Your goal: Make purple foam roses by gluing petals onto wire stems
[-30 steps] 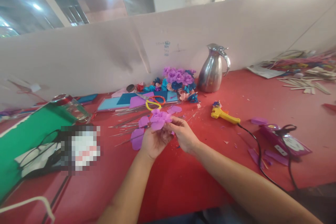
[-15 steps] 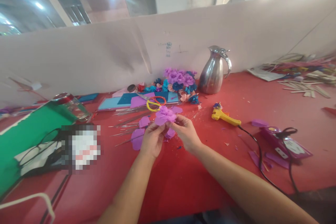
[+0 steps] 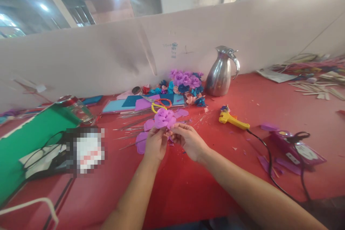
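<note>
A purple paper flower (image 3: 164, 118) is held up over the middle of the red table (image 3: 188, 194). My left hand (image 3: 156, 143) is closed on its base from below. Beside it, my right hand (image 3: 187, 140) pinches at the flower's lower right edge, fingers bent together; the fingertips of both hands nearly meet. Just behind the flower lie scissors (image 3: 161, 105) with yellow and red handles. Purple paper petals (image 3: 141, 142) and thin metal wires (image 3: 132, 128) lie to the left of the hands.
Finished paper flowers (image 3: 185, 79) are heaped by the wall, next to a steel jug (image 3: 221, 73). To the right are a yellow glue gun (image 3: 234, 120), its black cord and a purple box (image 3: 296, 147). A glass jar (image 3: 75, 109) lies at the left.
The flower has tilted and moved slightly left, so more of its layered petals faces the camera. My right hand has shifted to its lower right edge.
</note>
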Action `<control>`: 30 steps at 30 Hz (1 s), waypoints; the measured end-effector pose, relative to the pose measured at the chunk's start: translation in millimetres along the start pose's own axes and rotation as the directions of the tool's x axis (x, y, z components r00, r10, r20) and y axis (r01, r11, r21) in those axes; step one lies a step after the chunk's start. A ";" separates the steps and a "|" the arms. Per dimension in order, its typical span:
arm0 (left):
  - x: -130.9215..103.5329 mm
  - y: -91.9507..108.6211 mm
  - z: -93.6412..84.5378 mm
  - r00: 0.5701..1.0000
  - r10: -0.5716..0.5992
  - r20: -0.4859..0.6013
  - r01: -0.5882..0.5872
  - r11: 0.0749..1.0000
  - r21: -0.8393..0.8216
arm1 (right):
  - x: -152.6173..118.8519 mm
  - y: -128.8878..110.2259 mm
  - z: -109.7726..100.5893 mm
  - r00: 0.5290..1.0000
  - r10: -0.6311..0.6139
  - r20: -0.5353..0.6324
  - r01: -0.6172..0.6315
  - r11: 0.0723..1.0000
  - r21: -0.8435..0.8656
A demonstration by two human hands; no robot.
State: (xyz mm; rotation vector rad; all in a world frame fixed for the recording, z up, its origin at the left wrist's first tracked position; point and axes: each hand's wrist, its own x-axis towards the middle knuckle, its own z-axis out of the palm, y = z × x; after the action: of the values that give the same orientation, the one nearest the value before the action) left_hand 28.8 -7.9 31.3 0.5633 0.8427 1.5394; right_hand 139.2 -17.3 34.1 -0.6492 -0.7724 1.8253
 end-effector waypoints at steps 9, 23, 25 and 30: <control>-0.5 -2.6 0.9 0.997 0.032 0.076 -0.034 0.999 0.014 | -1.4 -6.1 0.7 0.999 -0.036 -0.016 0.037 0.998 0.044; -5.3 -0.5 2.2 0.995 -0.015 0.094 0.010 0.998 0.056 | -3.7 1.0 1.0 0.997 0.071 -0.003 -0.071 0.996 0.062; -5.8 0.1 1.1 0.995 -0.027 0.100 0.020 0.998 0.062 | -4.2 0.8 2.2 0.995 0.095 -0.011 -0.095 0.994 0.056; -1.9 -3.4 -4.2 0.991 0.019 0.132 -0.030 0.996 0.085 | -5.1 1.8 4.8 1.000 0.017 -0.012 -0.016 0.999 0.044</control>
State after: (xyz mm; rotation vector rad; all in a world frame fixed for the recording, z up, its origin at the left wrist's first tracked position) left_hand 28.0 -10.6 26.3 0.7332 0.8074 1.4762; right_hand 136.4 -23.6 36.3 -0.6394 -0.7181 1.8465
